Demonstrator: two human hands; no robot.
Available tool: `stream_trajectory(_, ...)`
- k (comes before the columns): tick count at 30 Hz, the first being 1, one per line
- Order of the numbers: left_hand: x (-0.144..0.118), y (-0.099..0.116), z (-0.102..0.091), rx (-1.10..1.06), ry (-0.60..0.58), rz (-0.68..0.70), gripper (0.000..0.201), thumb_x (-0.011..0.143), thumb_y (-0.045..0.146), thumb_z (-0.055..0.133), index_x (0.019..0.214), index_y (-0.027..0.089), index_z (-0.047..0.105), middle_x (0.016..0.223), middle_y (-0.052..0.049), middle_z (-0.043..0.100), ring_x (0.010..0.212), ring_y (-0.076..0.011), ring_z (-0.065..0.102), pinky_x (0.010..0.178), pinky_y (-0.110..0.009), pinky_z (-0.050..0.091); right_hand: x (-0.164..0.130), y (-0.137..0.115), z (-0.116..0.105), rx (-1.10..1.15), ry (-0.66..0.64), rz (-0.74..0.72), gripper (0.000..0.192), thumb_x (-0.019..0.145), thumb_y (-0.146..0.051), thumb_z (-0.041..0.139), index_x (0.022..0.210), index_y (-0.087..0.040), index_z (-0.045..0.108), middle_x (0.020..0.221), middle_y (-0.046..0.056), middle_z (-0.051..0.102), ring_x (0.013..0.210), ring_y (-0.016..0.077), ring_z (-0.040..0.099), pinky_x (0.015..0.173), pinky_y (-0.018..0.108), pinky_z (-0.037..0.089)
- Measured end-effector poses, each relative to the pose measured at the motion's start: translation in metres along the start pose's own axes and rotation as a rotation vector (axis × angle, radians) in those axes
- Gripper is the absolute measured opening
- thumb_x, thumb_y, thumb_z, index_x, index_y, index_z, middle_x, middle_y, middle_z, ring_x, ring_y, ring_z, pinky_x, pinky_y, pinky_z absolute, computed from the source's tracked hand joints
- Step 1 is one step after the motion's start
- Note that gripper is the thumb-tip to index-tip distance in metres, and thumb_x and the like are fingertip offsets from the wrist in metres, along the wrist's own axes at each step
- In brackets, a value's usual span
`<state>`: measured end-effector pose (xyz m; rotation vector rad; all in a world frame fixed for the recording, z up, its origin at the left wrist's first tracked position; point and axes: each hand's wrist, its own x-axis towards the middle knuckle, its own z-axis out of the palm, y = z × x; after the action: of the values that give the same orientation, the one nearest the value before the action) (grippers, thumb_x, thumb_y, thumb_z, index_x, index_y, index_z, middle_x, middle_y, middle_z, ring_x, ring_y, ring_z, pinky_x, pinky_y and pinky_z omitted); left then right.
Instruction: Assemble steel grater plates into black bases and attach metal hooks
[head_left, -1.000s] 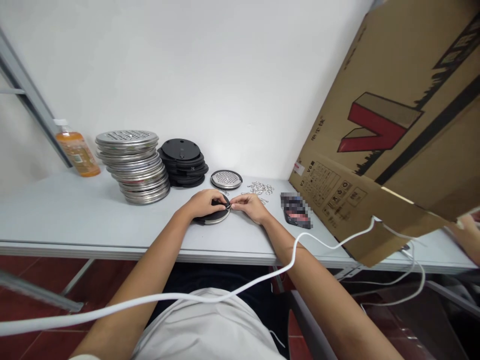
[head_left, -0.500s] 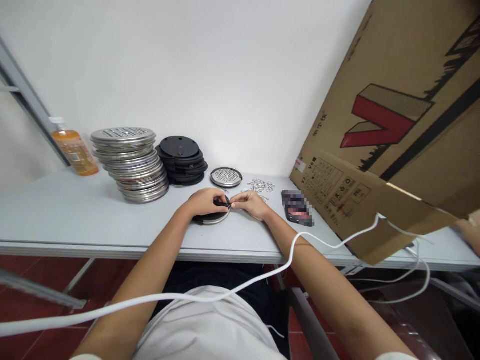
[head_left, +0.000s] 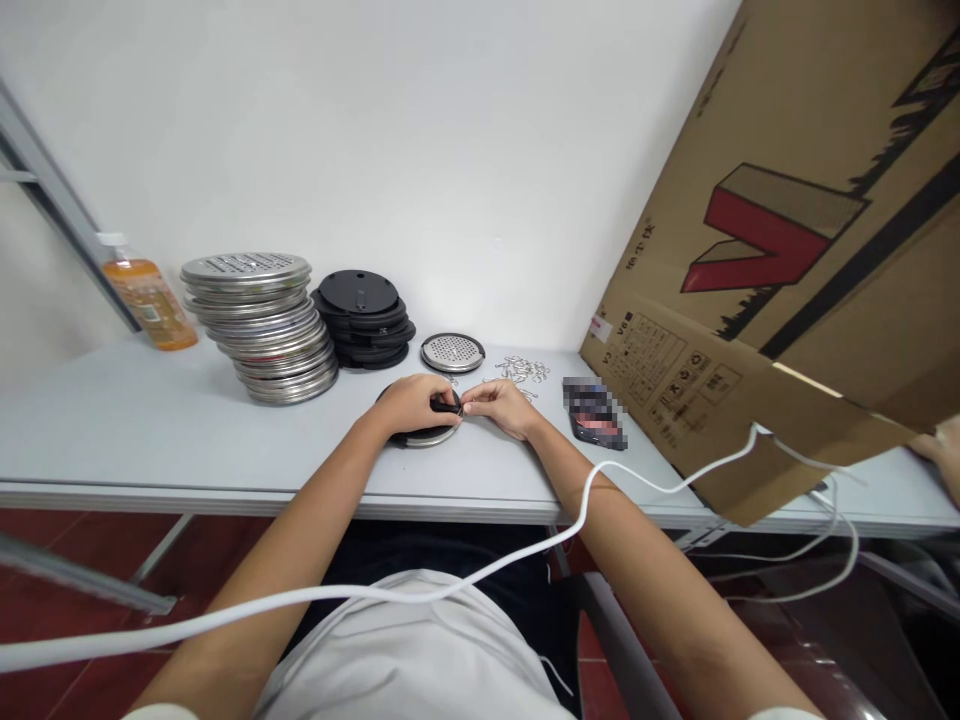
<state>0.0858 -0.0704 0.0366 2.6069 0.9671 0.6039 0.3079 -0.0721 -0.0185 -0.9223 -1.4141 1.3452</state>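
My left hand [head_left: 415,403] is closed over a round black disc [head_left: 427,434] with a silver rim, which lies on the table. Its thumb and fingers grip a black part at the disc's right edge. My right hand [head_left: 507,408] pinches at that same edge, thumb against forefinger. Between its fingertips is a tiny, thin piece that looks like a metal wire clip, too small to make out fully. Small loose wire clips [head_left: 523,370] lie scattered just behind my right hand. A round grater disc with black edging [head_left: 453,352] lies flat beyond both hands.
On the left stand a tall stack of silver grater discs [head_left: 270,335], a stack of black discs [head_left: 364,320] and an orange bottle [head_left: 150,300]. A blurred-out dark object [head_left: 595,413] and a large carton [head_left: 720,300] are right. A white cable [head_left: 480,575] crosses my arms. Another person's hand [head_left: 943,455] shows far right.
My two hands stay together at the disc's right edge with barely any movement. At the far right, more of the other person's hand has come into view.
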Motion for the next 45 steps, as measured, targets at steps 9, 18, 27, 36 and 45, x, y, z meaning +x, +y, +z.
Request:
stream_trajectory(9,-0.005,0.015,0.009,0.198,0.128,-0.046,0.018,0.076,0.042,0.069,0.079,0.024,0.068,0.083,0.0,0.072,0.076,-0.0202,0.062,0.064,-0.03,0.037,-0.001,0.0,0.001,0.007,0.004,0.003,0.033,0.052,-0.03,0.092,0.079,-0.015,0.08,0.078,0.005,0.077,0.072,0.0163,0.069,0.082,0.034,0.054)
stream_trajectory(18,-0.004,0.011,0.01,0.107,0.102,-0.066,0.017,0.075,0.041,0.067,0.079,0.024,0.066,0.084,0.0,0.071,0.076,-0.0185,0.062,0.065,-0.029,0.039,-0.005,-0.002,0.0,-0.05,0.011,0.002,0.039,0.048,-0.031,0.093,0.082,-0.014,0.08,0.078,0.006,0.077,0.072,0.0176,0.07,0.083,0.037,0.055)
stream_trajectory(27,-0.002,0.007,0.009,0.004,0.077,-0.047,0.024,0.077,0.046,0.068,0.081,0.022,0.068,0.082,0.0,0.07,0.073,-0.0172,0.061,0.065,-0.028,0.04,-0.011,-0.004,0.003,-0.092,0.007,-0.059,0.041,0.046,-0.03,0.094,0.083,-0.016,0.08,0.085,0.007,0.078,0.082,0.0219,0.072,0.088,0.039,0.057)
stream_trajectory(36,0.0,-0.001,0.008,-0.058,0.06,-0.024,0.026,0.077,0.047,0.07,0.082,0.021,0.07,0.082,-0.001,0.071,0.074,-0.0167,0.061,0.066,-0.027,0.042,-0.011,-0.005,0.005,-0.163,-0.014,-0.155,0.041,0.052,-0.035,0.092,0.086,-0.016,0.081,0.099,0.009,0.076,0.092,0.0239,0.071,0.095,0.041,0.054)
stream_trajectory(45,0.0,-0.008,0.005,-0.105,0.051,-0.011,0.019,0.08,0.03,0.062,0.09,0.019,0.073,0.085,-0.002,0.072,0.076,-0.0165,0.063,0.071,-0.027,0.046,-0.011,-0.003,0.008,-0.24,0.039,-0.188,0.04,0.052,-0.039,0.092,0.085,-0.019,0.082,0.101,0.009,0.076,0.091,0.0248,0.072,0.094,0.041,0.056)
